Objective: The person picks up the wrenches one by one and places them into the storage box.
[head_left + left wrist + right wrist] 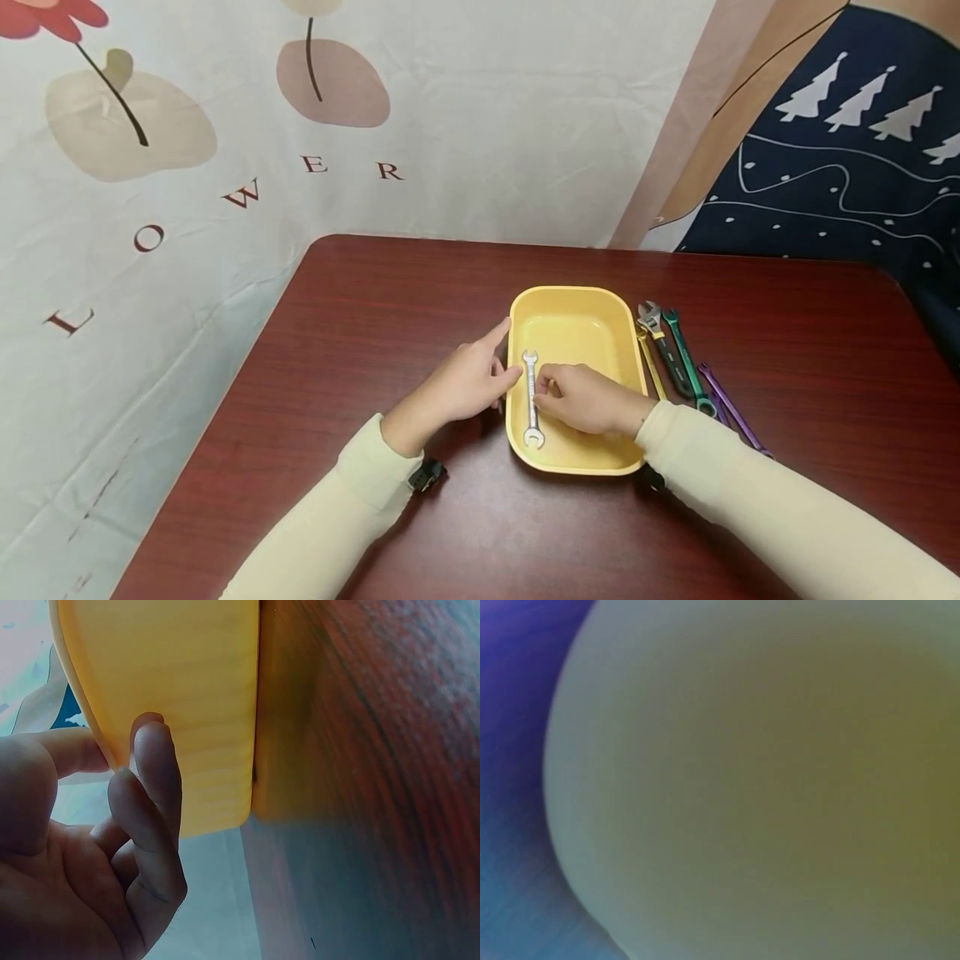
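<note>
A silver double open-end wrench [532, 417] lies lengthwise along the left side inside a yellow plastic tray [577, 464]. My right hand [581, 398] reaches over the tray's right rim, thumb and curled fingertips pinching at the middle of the wrench's shaft. From the left side, my left hand [468, 382] holds the tray's rim, thumb at the edge and other fingers along the outer wall. The left wrist view shows this hand [142, 862] against the tray wall [202, 697]. A blurred pale sleeve [765, 780] fills most of the right wrist view.
Right of the tray lie an adjustable wrench [671, 358] with a black handle, a green wrench [684, 354], a gold-coloured tool [652, 367] and purple wrenches [731, 404]. All rest on a dark red-brown wooden table [375, 317]. Printed cloth [487, 108] hangs behind it.
</note>
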{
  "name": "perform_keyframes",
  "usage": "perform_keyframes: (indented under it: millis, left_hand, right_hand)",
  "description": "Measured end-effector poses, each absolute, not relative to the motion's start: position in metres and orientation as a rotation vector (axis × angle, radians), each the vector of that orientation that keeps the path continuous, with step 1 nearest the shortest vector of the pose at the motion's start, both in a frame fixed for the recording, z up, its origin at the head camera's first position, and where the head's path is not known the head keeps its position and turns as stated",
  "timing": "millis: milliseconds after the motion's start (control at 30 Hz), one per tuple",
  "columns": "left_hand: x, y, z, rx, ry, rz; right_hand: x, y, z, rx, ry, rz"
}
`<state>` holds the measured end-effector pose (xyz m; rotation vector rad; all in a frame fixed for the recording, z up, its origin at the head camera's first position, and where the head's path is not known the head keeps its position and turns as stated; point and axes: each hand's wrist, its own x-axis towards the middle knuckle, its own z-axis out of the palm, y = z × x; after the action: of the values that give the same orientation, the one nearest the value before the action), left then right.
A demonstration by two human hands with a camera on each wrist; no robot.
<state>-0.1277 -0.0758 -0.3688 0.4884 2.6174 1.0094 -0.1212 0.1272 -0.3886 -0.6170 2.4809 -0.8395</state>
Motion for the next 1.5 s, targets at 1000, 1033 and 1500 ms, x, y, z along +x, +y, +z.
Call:
perform_keyframes:
  millis: [1000, 1033, 1500]
  left_hand:
    - [-0.127, -0.077, -0.369, 0.509, 2.594, 1.026]
    - [-0.127, -0.077, -0.369, 0.509, 2.594, 1.027]
    - [-0.127, -0.077, -0.371, 0.515, 2.6, 1.025]
  right_hand:
    - [-0.121, 0.135, -0.376, -0.661, 2.473, -0.896]
    - [-0.121, 0.136, -0.374, -0.663, 2.485, -0.896]
    - [-0.12, 0.174, -0.344, -0.522, 2.649, -1.008]
